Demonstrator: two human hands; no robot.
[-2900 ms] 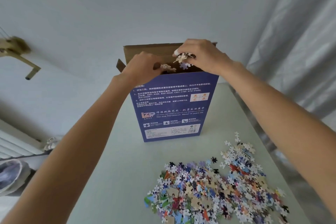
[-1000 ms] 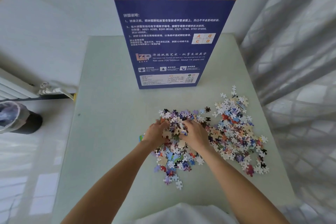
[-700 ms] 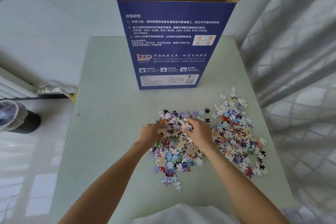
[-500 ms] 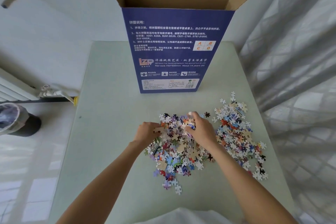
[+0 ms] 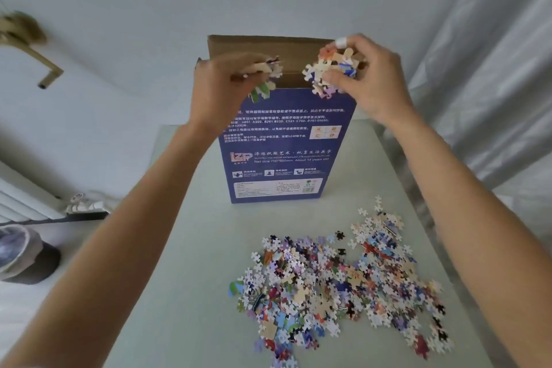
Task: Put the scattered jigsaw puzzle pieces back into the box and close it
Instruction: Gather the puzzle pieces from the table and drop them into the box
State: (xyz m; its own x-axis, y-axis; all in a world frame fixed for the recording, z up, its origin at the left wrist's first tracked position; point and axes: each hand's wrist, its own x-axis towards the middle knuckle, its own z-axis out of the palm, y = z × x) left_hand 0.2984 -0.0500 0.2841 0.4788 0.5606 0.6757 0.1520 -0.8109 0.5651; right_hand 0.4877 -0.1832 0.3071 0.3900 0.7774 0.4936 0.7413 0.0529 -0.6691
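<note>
the left hand (image 5: 222, 84) is closed around a clump of pieces (image 5: 265, 78) and the right hand (image 5: 369, 78) grips a bigger bunch (image 5: 330, 72), both raised at the open top of the box (image 5: 283, 143). the blue box stands upright on the counter (image 5: 194, 248), its flaps up. nearer the person, a loose pile (image 5: 337, 281) of many-coloured jigsaw bits lies spread over the counter's right half, apart from the box.

Matt cardboard box (image 5: 285, 140), smooth table (image 5: 206, 248)
</note>
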